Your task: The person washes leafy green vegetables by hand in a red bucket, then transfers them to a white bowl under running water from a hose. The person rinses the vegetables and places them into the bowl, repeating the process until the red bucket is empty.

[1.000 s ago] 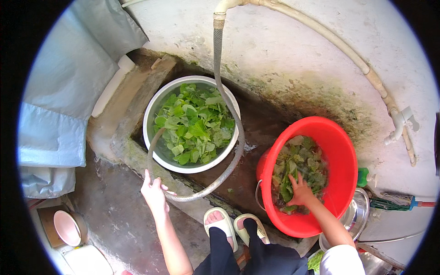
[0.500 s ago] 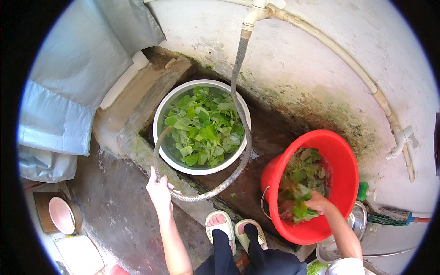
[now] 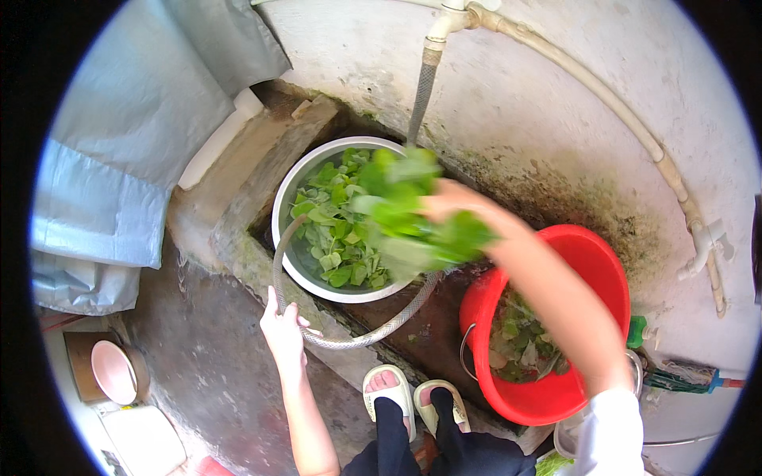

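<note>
My left hand [image 3: 284,332] is closed round a grey braided hose [image 3: 361,342], whose open end curves over a wide metal basin [image 3: 349,297]. Green leaves [image 3: 327,226] lie heaped in that basin. Above its right side my right hand [image 3: 451,200] grips a bunch of leafy greens [image 3: 401,210], blurred by motion; the leaves hide most of the fingers. The right forearm reaches across a red bucket [image 3: 591,258] with a wire handle. More wet leaves [image 3: 516,343] sit down inside the bucket.
The hose hangs from a white wall pipe [image 3: 444,28]; a tap [image 3: 700,250] is farther right. A low concrete ledge [image 3: 254,182] runs left of the basin. A brush [image 3: 690,378] and a metal bowl lie beyond the bucket. A pink bowl [image 3: 113,371] stands at lower left.
My right hand has come up out of the red bucket and moved left over the basin with a bunch of leafy greens. My left hand still holds the hose in nearly the same place.
</note>
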Action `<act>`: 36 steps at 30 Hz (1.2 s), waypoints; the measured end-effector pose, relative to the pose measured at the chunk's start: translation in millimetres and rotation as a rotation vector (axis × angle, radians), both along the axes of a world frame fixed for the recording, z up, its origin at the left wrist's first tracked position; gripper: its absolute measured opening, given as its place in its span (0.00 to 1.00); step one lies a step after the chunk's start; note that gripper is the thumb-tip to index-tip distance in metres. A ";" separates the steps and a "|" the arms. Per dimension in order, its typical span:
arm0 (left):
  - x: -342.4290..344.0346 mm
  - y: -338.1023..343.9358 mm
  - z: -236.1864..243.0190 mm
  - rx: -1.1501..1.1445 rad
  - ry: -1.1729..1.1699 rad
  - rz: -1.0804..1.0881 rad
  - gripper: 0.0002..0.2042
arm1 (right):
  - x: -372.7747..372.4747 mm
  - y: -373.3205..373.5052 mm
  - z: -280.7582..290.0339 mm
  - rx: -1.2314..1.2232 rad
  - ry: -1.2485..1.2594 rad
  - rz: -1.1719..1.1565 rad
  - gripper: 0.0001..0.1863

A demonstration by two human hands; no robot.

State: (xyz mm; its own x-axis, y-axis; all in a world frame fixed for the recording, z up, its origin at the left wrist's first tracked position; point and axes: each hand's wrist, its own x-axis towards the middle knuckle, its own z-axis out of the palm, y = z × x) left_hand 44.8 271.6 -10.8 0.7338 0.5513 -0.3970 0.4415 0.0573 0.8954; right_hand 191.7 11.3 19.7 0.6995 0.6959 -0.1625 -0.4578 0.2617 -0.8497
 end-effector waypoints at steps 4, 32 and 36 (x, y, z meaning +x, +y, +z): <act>-2.0 3.9 0.1 0.014 0.022 0.019 0.26 | 20.9 112.7 -63.2 -0.979 0.066 -0.321 0.46; 1.3 -11.5 -8.6 0.051 0.000 -0.022 0.27 | -165.5 -217.6 -112.8 -1.492 -0.032 -0.182 0.34; -0.1 -5.5 -8.2 0.061 0.007 -0.029 0.26 | -190.5 -164.6 -177.4 -1.734 0.149 0.258 0.51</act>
State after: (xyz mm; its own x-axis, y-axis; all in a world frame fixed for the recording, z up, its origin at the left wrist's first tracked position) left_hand 44.7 266.1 -18.9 0.7473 0.5529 -0.3686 0.4483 -0.0099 0.8938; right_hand 1.1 -153.3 -157.7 0.5208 -0.2532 -0.8153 -0.4308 -0.9024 0.0051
